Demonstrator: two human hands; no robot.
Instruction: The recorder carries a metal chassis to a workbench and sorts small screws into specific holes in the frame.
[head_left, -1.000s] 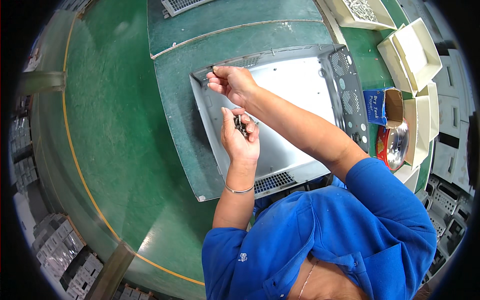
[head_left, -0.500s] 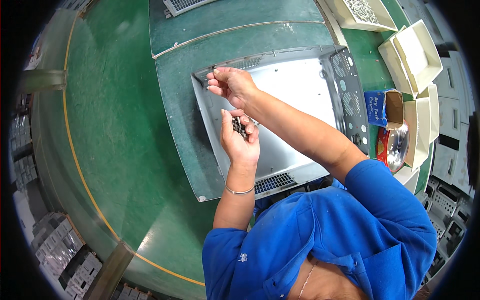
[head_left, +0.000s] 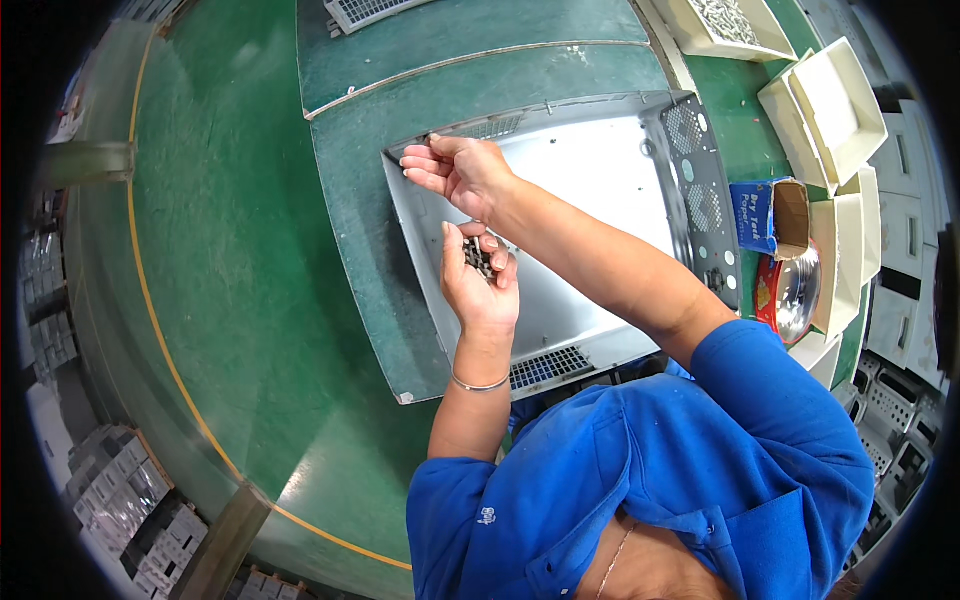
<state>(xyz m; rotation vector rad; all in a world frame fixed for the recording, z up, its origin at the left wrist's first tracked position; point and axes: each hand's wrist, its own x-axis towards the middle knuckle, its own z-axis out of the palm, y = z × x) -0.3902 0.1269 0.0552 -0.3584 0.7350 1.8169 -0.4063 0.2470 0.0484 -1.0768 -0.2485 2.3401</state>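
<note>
My left hand (head_left: 480, 285) is cupped around several small dark metal fasteners (head_left: 478, 260), perhaps screws or studs; their exact kind is too small to tell. It hovers above the left side of a shallow sheet-metal casing (head_left: 590, 230). Just beyond it, my right hand (head_left: 465, 175) is at the casing's far left corner. Its fingers stretch out over the left wall, and the thumb tip is by the corner's rim. Nothing shows between these fingers, though the spot under the thumb is partly hidden.
The casing lies on a green-topped table (head_left: 365, 300). To the right stand a blue cardboard box (head_left: 755, 218), a round red-rimmed tin (head_left: 795, 290) and cream bins (head_left: 835, 120). One far bin (head_left: 705, 45) holds many small metal parts. A perforated panel (head_left: 375, 10) lies at the far edge.
My right fingers, bent close to the thumb before, have straightened out to the left at the same corner. My left hand has hardly moved and keeps the fasteners.
</note>
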